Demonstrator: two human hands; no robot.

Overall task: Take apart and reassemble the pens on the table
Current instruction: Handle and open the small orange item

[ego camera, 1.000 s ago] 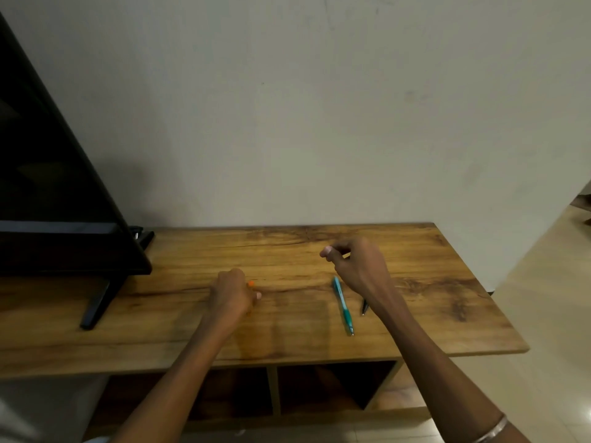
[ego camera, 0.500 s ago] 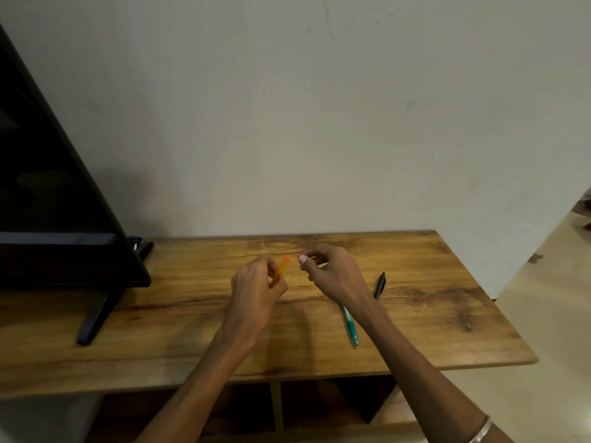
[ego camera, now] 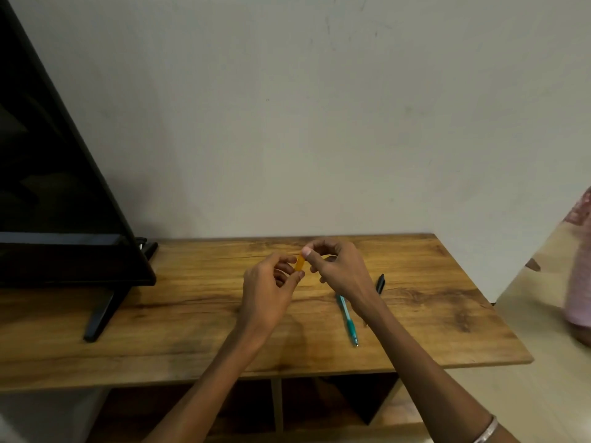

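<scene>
Fingers of both hands meet on 1 small orange pen [ego camera: 300, 262], held in the air above the middle of the table [ego camera: 198, 311]. The left hand [ego camera: 267, 294] pinches its lower end between thumb and curled fingers; the right hand [ego camera: 335, 271] pinches the upper end with thumb and forefinger, its other fingers curled loosely behind. The pen's long axis runs steeply, lower end toward the left hand, upper end tilted slightly right toward the right thumb. Only a short stretch of orange shows between the 2 grips, so whether a cap or joint sits there cannot be told. Both hands are equally near, since both touch it; my judgement is that the coming move is a pull or twist along that axis, the hands working against each other.

Outward from the hands, a teal pen [ego camera: 348, 319] lies flat on the table just beside the right wrist, its tip pointing toward the near edge. A black pen [ego camera: 380, 282] lies just beyond the right hand, partly hidden by the forearm. A dark screen [ego camera: 57, 199] on its stand fills the left end of the table, well apart from the work.

Compared with 0.5 s ago, the right thumb and forefinger have closed onto the orange pen, which then was held by the left hand alone with a small gap between the hands. 1 s ago the hands were well apart and low at the table. The teal and black pens have not moved.
</scene>
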